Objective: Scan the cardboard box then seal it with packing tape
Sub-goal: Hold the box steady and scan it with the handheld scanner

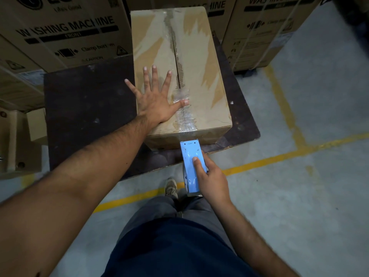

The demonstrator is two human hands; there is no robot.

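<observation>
Just beyond my right hand, closed around the blue tape dispenser, sits the cardboard box on a dark platform, my left hand spread flat on its crinkled clear-taped seam.

The washing machine cartons behind are cut off by the top edge, their print partly blurred. The left hand hides part of the cardboard box top and its seam. The tape dispenser covers its own roll, and the right hand wraps its far side. The box hides the worktop beneath it.
</observation>
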